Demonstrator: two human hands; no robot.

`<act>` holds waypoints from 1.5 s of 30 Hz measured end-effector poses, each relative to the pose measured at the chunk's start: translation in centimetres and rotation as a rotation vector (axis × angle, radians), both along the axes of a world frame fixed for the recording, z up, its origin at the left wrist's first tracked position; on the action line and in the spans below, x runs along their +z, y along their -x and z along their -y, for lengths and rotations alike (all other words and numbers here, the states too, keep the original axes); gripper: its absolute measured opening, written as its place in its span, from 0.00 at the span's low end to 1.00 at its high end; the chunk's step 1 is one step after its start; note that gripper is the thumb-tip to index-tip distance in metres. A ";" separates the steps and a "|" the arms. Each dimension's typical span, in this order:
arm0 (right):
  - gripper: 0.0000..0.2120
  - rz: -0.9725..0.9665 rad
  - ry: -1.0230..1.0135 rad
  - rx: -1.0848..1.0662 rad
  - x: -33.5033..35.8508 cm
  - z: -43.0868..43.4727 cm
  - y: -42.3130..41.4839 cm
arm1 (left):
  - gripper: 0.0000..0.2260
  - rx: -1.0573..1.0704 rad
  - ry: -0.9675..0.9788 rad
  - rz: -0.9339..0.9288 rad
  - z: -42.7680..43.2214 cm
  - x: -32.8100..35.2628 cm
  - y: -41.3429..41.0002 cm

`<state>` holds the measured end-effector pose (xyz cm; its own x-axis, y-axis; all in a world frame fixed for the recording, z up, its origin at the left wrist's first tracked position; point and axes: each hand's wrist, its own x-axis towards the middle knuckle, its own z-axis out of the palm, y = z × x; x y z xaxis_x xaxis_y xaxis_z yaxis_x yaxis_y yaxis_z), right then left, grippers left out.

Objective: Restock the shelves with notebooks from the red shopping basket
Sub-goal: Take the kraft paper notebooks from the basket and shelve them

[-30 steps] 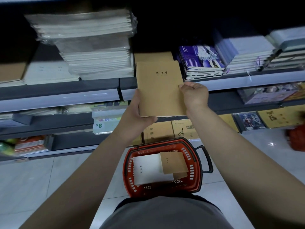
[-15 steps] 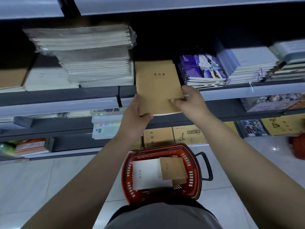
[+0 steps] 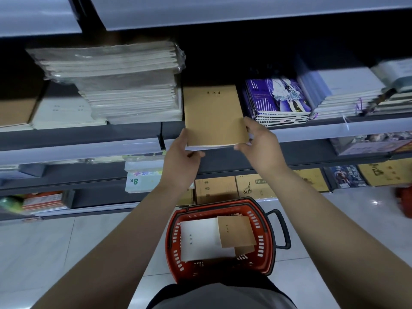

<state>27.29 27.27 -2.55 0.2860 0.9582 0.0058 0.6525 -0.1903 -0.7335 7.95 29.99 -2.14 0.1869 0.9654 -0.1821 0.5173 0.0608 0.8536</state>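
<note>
The scene is dimly lit, with a cool bluish cast. The back of the shelf (image 3: 267, 54) is lost in deep shadow. A small glare spot is seen on the floor tiles (image 3: 374, 202) at the right. Straight shelf edges are bowed by wide-angle distortion, and the frame corners are softly blurred.

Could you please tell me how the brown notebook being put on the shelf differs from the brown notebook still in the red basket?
The brown notebook on the shelf is held at its near corners by the left hand and right hand; the brown notebook in the basket is untouched. The shelf one sits between the white stack and purple notebooks; the basket one overlaps a white notebook. Both have plain brown covers with small dark characters.
</note>
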 end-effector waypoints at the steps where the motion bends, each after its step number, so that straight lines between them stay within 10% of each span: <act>1: 0.27 0.020 -0.017 -0.007 0.0 -0.1 0.1 | 0.19 0.006 -0.003 -0.003 -0.2 0.0 -0.1; 13: 0.32 -0.040 -0.008 -0.158 -1.1 -2.6 1.6 | 0.34 -0.044 0.079 -0.042 -2.1 -0.3 -1.4; 25: 0.19 -0.033 0.029 -0.238 -0.6 -4.9 1.9 | 0.32 0.073 0.176 0.132 -3.3 0.4 -1.9; 45: 0.31 -0.082 0.068 -0.194 0.5 -3.7 2.3 | 0.31 -0.014 0.198 0.285 -2.7 0.4 -0.7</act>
